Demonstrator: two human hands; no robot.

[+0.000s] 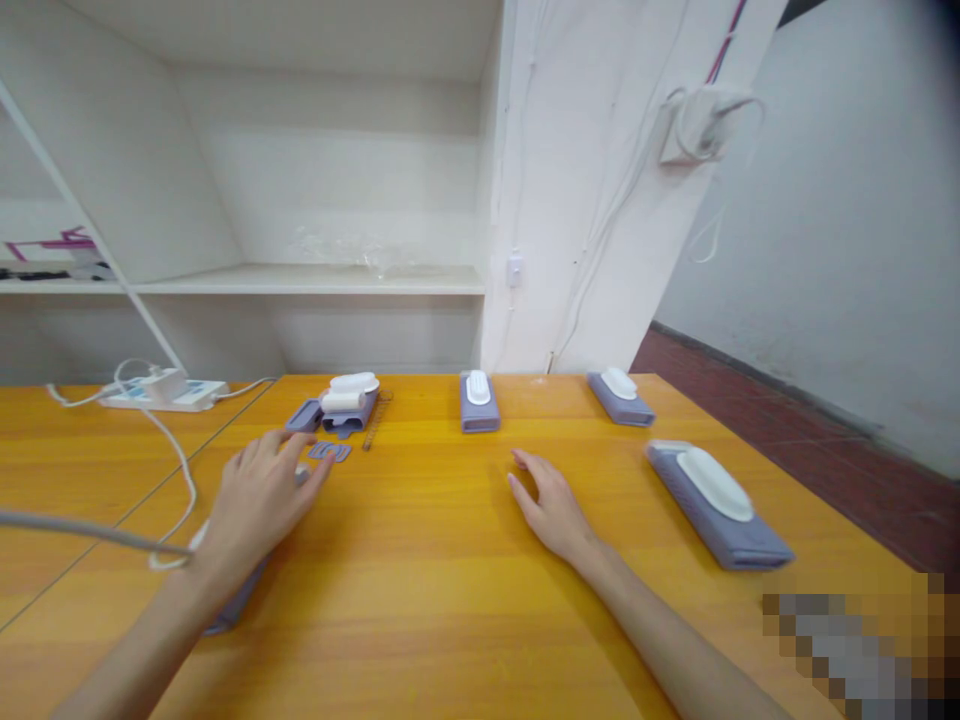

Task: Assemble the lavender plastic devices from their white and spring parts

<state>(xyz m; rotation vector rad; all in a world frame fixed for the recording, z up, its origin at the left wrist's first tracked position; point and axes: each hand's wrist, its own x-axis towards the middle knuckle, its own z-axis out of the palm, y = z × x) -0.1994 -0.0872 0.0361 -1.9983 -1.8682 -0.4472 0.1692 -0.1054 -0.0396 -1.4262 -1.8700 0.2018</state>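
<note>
My left hand is over the left of the table, fingers spread, nothing visibly held. Beneath its wrist, a purple-grey case with a white part is mostly hidden. Just past its fingertips lie a flat purple-grey piece with cutouts, a purple-grey tray-like piece and a thin coil spring. Behind them an open-ended purple-grey case bears a white cylinder and a white oval piece. My right hand hovers or rests near the table's middle, fingers curved and apart, holding nothing.
Purple-grey cases with white oval tops stand at the back middle, back right and right. A power strip with a white cable lies left. White shelving backs the wooden table. The lower right corner is pixelated.
</note>
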